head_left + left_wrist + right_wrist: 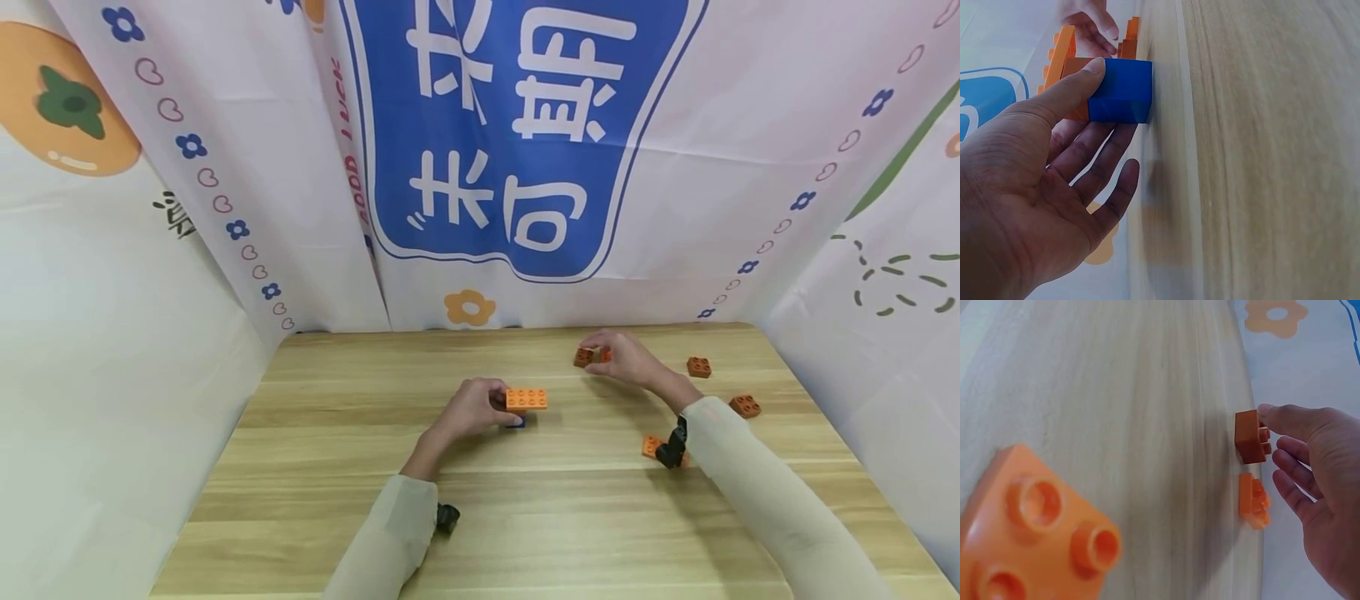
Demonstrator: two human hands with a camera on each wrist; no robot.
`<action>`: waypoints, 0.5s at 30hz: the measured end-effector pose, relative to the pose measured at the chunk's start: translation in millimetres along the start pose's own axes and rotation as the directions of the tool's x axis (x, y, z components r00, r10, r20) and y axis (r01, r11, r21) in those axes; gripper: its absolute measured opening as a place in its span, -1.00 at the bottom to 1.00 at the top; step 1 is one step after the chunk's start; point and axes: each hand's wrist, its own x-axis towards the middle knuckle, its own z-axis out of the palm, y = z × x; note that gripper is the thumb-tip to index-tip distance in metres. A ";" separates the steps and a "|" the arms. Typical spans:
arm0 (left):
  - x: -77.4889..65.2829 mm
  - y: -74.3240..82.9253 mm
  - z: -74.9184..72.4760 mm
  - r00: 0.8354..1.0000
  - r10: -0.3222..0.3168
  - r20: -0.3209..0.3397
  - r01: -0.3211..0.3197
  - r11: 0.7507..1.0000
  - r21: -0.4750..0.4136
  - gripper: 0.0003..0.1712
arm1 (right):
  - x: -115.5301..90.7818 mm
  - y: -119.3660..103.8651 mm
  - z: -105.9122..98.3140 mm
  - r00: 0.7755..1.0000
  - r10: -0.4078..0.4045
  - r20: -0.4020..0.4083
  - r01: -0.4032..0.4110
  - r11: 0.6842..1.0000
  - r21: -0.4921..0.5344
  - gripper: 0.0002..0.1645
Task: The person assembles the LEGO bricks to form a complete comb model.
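Note:
My left hand (472,407) pinches a small stack of toy building bricks between thumb and fingers. The stack has a blue brick (1121,90) at the bottom, a brown-orange brick (1077,64) above it, and a wide orange studded brick (527,398) on top. Toward the table's back edge, my right hand (626,360) reaches over a brown brick (1249,436), thumb and fingers spread apart. Its thumb tip is right at the brown brick's edge in the right wrist view. Beside that brick lies a small orange brick (1247,500), partly covered by the hand in the head view.
Two more brown bricks, one farther back (699,367) and one nearer (745,406), lie on the right of the wooden table (315,492). An orange brick (652,447) lies beneath the right wrist, partly hidden by its camera. A printed cloth (315,208) hangs behind.

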 end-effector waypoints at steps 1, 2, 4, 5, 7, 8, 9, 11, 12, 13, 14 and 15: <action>-0.1 0.1 0.2 1.000 0.000 0.001 0.000 1.000 0.000 -0.67 | 0.3 1.5 0.8 1.000 0.002 -0.002 -0.002 1.000 -0.001 -0.45; -0.2 0.2 0.3 1.000 0.002 0.001 -0.002 1.000 0.000 -0.67 | 0.7 3.4 1.8 1.000 0.004 -0.005 -0.004 1.000 -0.004 -0.45; 0.0 -0.3 0.3 1.000 0.008 0.000 -0.008 1.000 0.004 -0.67 | 1.5 5.9 3.5 1.000 0.007 -0.012 -0.007 1.000 -0.004 -0.45; -0.2 -0.3 0.2 1.000 0.013 0.000 -0.013 1.000 0.004 -0.67 | 1.9 7.5 4.8 1.000 0.005 -0.016 -0.005 1.000 -0.006 -0.45; -0.3 -0.5 0.0 1.000 0.019 0.000 -0.019 1.000 0.006 -0.68 | 2.4 8.9 6.2 1.000 -0.003 -0.024 0.003 1.000 -0.017 -0.45; -0.3 -0.6 0.0 1.000 0.021 -0.001 -0.021 1.000 0.006 -0.68 | 2.7 9.4 6.8 1.000 -0.004 -0.027 0.004 1.000 -0.018 -0.46; -0.2 -0.7 0.0 1.000 0.022 -0.001 -0.022 1.000 0.009 -0.68 | 2.8 9.5 7.2 1.000 -0.005 -0.030 0.005 1.000 -0.020 -0.46; -0.3 -0.6 -0.1 1.000 0.022 -0.001 -0.022 1.000 0.010 -0.68 | 3.2 9.9 8.2 0.999 -0.010 -0.036 0.010 1.000 -0.025 -0.47; -0.3 -0.6 -0.1 1.000 0.020 -0.001 -0.020 1.000 0.012 -0.68 | 3.3 9.9 8.5 0.999 -0.011 -0.037 0.010 1.000 -0.028 -0.47; -0.3 -0.5 -0.2 1.000 0.018 -0.002 -0.018 1.000 0.014 -0.68 | 3.5 10.0 8.9 0.999 -0.009 -0.038 0.008 1.000 -0.023 -0.47; -0.3 -0.4 -0.3 1.000 0.018 -0.002 -0.018 1.000 0.016 -0.68 | 3.8 10.0 9.3 0.999 -0.008 -0.039 0.007 1.000 -0.020 -0.47; -0.3 -0.2 -0.4 1.000 0.017 -0.003 -0.016 1.000 0.018 -0.68 | 4.1 10.0 9.7 0.999 -0.008 -0.039 0.007 1.000 -0.020 -0.47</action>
